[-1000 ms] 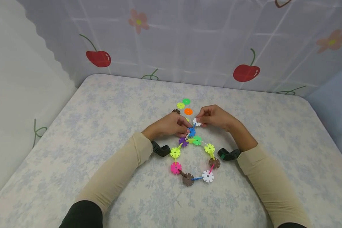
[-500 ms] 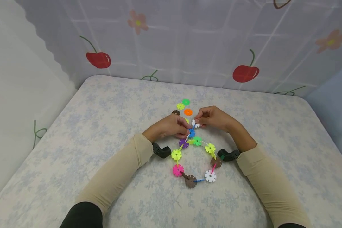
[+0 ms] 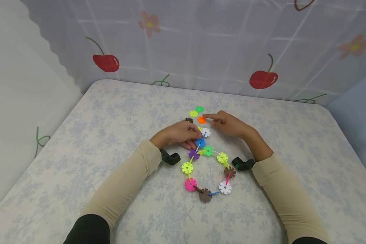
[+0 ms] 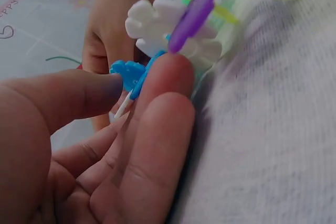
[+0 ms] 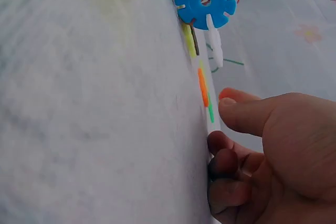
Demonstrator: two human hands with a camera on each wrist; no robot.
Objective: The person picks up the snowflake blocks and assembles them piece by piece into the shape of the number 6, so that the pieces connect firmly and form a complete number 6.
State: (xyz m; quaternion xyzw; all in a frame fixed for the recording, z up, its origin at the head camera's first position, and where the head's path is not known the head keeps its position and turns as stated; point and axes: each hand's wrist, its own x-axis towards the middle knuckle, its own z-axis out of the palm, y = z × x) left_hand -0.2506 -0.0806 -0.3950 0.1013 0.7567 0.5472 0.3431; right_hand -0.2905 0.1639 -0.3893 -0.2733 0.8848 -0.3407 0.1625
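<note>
Notched plastic snowflake discs are linked edge to edge into a ring, with a tail running from the purple disc (image 3: 194, 155) to a blue disc (image 3: 200, 143) and a white disc (image 3: 205, 132). My left hand (image 3: 180, 133) pinches the blue disc between thumb and fingers, as the left wrist view shows too. My right hand (image 3: 230, 124) holds nothing. Its index finger stretches to the edge of a loose orange disc (image 3: 201, 120); whether it touches is unclear. In the right wrist view the thumb (image 5: 247, 116) stands apart from the bent fingers.
Loose discs lie behind the left hand: green (image 3: 199, 109), yellow (image 3: 193, 114) and brown (image 3: 188, 120), with another yellow one partly hidden by the fingers. A patterned cloth covers the table (image 3: 134, 112). A curtain with cherries (image 3: 183, 44) hangs along the back edge.
My right hand has let go of the white disc and moved slightly back, index finger now straightened by the orange disc. The left hand still holds the blue disc; the tail shifted slightly left.
</note>
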